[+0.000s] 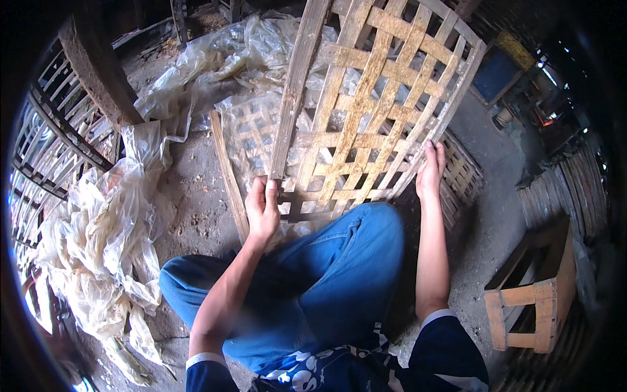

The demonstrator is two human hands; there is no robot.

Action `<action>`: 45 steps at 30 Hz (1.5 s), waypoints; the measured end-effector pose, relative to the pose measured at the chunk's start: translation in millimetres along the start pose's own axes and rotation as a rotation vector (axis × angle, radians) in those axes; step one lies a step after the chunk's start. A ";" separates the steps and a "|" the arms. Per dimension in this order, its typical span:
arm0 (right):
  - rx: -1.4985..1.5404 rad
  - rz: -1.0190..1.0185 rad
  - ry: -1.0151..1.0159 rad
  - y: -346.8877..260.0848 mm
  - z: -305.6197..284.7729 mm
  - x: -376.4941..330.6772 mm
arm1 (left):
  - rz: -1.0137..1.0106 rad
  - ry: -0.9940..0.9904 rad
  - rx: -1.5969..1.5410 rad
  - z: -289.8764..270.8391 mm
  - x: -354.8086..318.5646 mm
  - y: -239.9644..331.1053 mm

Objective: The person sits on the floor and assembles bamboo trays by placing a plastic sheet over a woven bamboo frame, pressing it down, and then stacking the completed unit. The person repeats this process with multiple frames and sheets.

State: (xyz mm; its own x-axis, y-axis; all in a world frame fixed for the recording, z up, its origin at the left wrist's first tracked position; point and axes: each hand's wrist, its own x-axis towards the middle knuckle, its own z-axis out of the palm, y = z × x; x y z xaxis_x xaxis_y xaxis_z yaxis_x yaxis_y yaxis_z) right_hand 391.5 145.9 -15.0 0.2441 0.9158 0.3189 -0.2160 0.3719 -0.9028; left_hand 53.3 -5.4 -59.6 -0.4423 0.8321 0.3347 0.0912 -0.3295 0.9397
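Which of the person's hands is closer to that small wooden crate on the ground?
Right. The right hand grips the woven lattice panel's edge on the wooden crate's side; the left hand holds the panel's far edge.

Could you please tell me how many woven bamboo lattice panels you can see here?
2: one lattice panel gripped by the left hand and right hand; another, plastic-covered panel lies behind it. Others may be hidden.

No labels, signs or screens show — perhaps some lost in dark edges.
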 end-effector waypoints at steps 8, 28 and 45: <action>-0.033 -0.128 0.102 -34.6 5.6 7.9 | -0.011 -0.239 0.207 -8.6 13.5 -1.4; -0.595 -1.179 -0.092 -52.0 201.1 -116.1 | -0.024 0.142 -0.756 19.7 38.7 149.1; -0.572 -0.707 -0.244 -6.8 153.4 -114.6 | -0.136 0.242 -1.029 -51.8 59.7 62.4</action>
State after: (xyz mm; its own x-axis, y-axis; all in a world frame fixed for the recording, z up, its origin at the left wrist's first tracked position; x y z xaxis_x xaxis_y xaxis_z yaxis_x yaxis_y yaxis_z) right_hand 219.9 61.7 -1.1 -0.0774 0.5364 0.8404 0.4196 0.7822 -0.4606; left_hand -13.6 0.6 15.5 -0.5682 0.8165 0.1025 -0.7198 -0.5535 0.4190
